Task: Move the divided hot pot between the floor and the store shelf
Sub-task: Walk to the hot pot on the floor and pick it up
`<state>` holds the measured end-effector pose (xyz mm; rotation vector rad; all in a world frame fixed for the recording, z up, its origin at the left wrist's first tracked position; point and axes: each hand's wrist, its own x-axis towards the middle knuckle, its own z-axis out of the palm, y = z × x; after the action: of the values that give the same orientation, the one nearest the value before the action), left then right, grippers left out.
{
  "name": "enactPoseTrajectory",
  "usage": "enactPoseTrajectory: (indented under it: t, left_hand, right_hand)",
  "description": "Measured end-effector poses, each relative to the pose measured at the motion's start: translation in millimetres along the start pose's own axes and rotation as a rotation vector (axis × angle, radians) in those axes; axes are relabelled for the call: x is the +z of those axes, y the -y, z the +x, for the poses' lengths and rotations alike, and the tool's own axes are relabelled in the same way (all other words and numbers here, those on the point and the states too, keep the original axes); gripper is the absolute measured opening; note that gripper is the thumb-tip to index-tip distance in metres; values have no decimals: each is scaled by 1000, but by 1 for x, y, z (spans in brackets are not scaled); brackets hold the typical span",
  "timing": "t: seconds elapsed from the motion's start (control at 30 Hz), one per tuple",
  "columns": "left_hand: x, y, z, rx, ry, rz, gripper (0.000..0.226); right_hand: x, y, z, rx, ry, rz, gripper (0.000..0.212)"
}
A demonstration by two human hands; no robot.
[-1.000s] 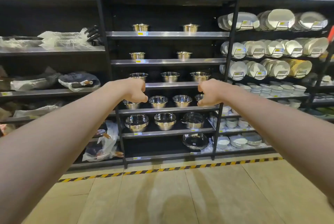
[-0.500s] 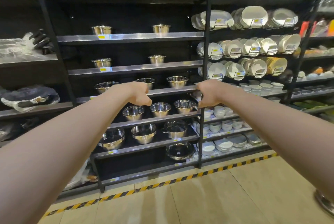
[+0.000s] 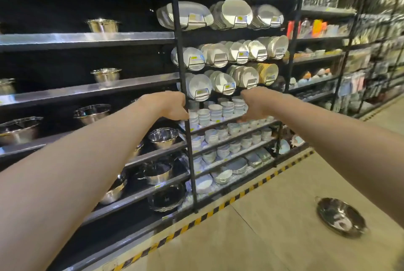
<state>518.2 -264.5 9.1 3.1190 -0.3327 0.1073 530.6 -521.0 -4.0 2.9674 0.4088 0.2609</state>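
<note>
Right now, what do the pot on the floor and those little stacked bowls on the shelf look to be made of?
The hot pot on the floor looks like polished stainless steel: silvery, with mirror-like reflections inside. The small stacked bowls look like glazed ceramic or porcelain: white and glossy, though melamine cannot be ruled out. Both hands are empty.
</note>
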Motion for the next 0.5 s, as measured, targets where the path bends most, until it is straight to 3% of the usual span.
enactPoseTrajectory:
  t: [0.37, 0.5]
  left_hand:
    - [36, -62, 230, 259, 62, 19, 41]
    - [45, -83, 319, 368, 73, -23, 37]
  right_hand:
    - [58, -120, 113, 254, 44, 2, 46]
    - [73, -162, 155, 365, 96, -28, 32]
